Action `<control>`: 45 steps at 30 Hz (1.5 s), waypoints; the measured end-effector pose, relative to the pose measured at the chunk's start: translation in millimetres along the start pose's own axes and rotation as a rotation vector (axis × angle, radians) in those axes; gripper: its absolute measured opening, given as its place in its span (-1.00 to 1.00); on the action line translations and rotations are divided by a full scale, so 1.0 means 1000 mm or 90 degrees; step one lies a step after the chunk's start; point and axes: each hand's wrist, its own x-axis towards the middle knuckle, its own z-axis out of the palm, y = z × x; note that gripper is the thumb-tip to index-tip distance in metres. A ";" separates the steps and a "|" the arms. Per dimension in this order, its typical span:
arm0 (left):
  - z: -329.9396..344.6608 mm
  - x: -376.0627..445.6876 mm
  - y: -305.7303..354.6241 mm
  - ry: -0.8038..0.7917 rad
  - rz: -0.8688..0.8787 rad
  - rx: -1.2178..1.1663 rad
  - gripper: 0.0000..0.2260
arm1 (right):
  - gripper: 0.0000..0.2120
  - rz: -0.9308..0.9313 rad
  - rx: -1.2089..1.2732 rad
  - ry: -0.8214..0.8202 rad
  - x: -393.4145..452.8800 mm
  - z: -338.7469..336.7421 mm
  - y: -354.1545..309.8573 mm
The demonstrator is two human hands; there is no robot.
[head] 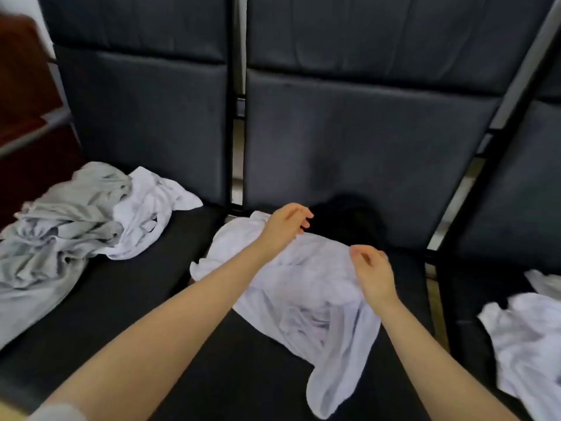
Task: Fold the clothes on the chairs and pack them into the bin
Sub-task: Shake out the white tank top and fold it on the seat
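Risk: uneven fold on the middle chair seat.
You are hovering your left hand (285,221) and right hand (372,268), fingers loosely curled (holding nothing), over the bunched white garment (303,299); creases are risking a lopsided fold.

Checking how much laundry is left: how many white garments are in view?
3, maybe more hidden. One white garment lies on the middle chair under both hands; one lies on the left chair against a grey pile; one lies on the right chair, cut by the frame.
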 end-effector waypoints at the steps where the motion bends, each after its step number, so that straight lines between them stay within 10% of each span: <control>1: 0.002 0.000 -0.012 -0.003 0.032 0.010 -0.82 | -0.79 -0.021 -0.017 -0.020 -0.003 0.009 0.014; 13: 0.034 0.002 -0.122 -0.041 0.227 0.072 -0.78 | -0.88 -0.173 0.010 0.044 0.009 0.032 0.075; 25: 0.038 -0.033 -0.133 -0.131 0.198 0.096 -0.80 | -0.88 -0.177 0.014 0.083 0.003 0.027 0.072; 36: 0.014 -0.096 -0.160 -0.120 0.395 0.445 -0.84 | -0.75 -0.080 0.006 -0.006 -0.056 0.000 0.077; 41: 0.015 -0.111 -0.152 -0.064 0.252 0.439 -0.71 | -0.66 -0.040 -0.044 0.076 -0.104 -0.005 0.065; 45: 0.014 -0.126 -0.142 -0.036 0.181 0.264 -0.72 | -0.58 0.101 -0.255 -0.066 -0.148 0.016 0.056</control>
